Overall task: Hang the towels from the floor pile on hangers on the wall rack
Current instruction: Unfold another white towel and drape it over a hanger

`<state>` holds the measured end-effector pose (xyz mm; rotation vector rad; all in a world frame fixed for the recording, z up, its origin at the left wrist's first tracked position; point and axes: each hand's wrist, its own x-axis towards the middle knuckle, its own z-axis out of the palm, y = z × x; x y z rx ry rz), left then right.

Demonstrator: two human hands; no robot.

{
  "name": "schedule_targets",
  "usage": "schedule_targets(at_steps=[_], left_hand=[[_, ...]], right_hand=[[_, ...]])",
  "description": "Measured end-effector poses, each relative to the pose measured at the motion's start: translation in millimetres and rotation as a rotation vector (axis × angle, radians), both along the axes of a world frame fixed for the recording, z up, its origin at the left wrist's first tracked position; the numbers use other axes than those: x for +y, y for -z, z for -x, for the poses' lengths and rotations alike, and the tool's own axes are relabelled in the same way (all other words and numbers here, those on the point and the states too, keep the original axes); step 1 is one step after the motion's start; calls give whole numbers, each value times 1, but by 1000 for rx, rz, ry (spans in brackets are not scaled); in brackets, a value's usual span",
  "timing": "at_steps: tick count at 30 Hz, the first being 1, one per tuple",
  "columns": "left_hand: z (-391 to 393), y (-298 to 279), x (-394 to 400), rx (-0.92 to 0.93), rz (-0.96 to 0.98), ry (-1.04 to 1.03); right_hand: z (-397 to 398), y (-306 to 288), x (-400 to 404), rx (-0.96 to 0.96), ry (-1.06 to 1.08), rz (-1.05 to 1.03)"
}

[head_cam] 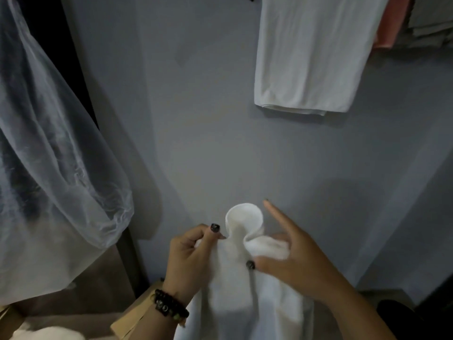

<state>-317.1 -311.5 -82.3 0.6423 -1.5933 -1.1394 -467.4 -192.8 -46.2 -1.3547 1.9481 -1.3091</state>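
A white towel (241,285) is held up in front of the grey wall (196,119), low and left of the hung white towel (311,57). Its upper edge is pinched between thumb and curled fingers of the left hand (191,256) — a beaded bracelet (169,306) is worn on that wrist. A fold of it is pressed under the thumb of the right hand (291,256), whose forefinger is stretched out straight — a loop of cloth stands up between the hands. A pink cloth (389,23) is seen just right of the hung towel, a sheer plastic cover (54,153) far to its left.
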Motion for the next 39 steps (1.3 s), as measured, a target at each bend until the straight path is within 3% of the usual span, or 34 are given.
schedule_targets(at_steps=[5,13,19,22,31,35,39], left_hand=[[3,-20,13,59,57,91],[-22,-1,-4,0,-31,-19],[-22,3,1,37,25,-136],[-24,-5,4,76,65,-152],[-32,2,-10,85,150,-196],[-36,21,-14,-137,274,-156],[-40,41,-18,-300,239,-37]], right_hand=[[-22,25,-15,-109,-245,-45],[-17,19,-26,-108,56,222],[-37,30,-41,-43,-318,-59],[-59,40,-47,-65,-379,-87],[-72,41,-48,-78,-174,225],[-60,19,-48,-181,-25,344],[-31,2,-44,-173,236,418]])
